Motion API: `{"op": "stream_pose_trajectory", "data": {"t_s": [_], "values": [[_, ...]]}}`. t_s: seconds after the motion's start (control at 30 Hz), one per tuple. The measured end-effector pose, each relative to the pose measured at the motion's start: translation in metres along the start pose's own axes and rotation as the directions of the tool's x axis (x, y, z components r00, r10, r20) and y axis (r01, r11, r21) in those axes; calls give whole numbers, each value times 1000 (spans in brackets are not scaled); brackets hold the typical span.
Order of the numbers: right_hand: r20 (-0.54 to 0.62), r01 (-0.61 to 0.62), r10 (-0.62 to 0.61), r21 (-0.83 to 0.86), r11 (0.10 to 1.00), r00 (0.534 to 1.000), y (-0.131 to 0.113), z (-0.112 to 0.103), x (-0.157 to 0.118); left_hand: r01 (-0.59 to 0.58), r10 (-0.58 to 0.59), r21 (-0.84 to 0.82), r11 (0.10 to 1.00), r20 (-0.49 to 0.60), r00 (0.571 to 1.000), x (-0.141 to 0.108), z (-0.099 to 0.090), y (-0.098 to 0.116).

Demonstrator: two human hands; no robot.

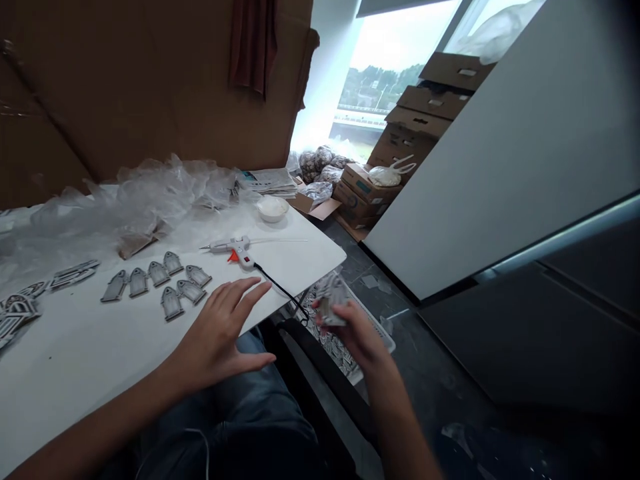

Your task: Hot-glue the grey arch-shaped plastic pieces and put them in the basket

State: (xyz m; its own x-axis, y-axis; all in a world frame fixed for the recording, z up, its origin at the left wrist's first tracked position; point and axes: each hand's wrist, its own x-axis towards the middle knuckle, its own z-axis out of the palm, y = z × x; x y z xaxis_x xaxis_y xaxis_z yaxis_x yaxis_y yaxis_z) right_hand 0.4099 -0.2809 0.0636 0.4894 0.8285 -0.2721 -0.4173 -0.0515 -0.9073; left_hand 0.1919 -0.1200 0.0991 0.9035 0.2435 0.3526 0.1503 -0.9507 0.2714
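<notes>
My left hand [225,327] hovers over the front edge of the white table, fingers and thumb spread with nothing between them. Off the table's right corner, above a white crate [391,343] filled with small grey pieces, my right hand [357,330] grips a small grey arched piece [331,307]. Motion blurs that piece, so whether it is one or a stack I cannot tell. On the table, several similar grey arched pieces [139,282] lie in a loose group left of my left hand. A white glue gun [243,252] with an orange trigger rests just beyond my left hand.
Crumpled clear plastic bags [165,193] cover the table's back left. A white bowl [272,209] stands near the far edge. The glue gun's black cord [283,291] runs off the front edge. A black chair armrest [320,367] lies between my hands; cardboard boxes [367,193] stand by the window.
</notes>
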Motion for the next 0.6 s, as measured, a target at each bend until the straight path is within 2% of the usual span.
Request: {"op": "stream_pose_trajectory", "data": {"t_s": [0.03,0.1,0.17,0.27,0.37,0.47,0.6], "values": [[-117,15,-12,24,1000,993,-1,-22,1,8,-8,-15,1000,-4,1000,2,1,2],[-353,-19,38,55,998,935,5,-65,7,26,-27,-61,998,-4,1000,6,3,6],[-451,-89,106,60,994,886,21,-107,17,33,-32,-128,991,12,999,9,7,11],[-522,-265,274,95,960,807,59,-160,37,25,-22,-224,974,14,1000,11,15,21],[-539,-445,451,151,883,711,103,-201,56,31,-38,-298,954,-18,999,6,26,31],[-564,-541,539,184,820,625,144,-233,76,74,-86,-335,939,-19,996,-6,39,39],[-567,-611,592,187,770,573,187,-264,108,102,-101,-282,954,17,995,-33,62,41]]}}
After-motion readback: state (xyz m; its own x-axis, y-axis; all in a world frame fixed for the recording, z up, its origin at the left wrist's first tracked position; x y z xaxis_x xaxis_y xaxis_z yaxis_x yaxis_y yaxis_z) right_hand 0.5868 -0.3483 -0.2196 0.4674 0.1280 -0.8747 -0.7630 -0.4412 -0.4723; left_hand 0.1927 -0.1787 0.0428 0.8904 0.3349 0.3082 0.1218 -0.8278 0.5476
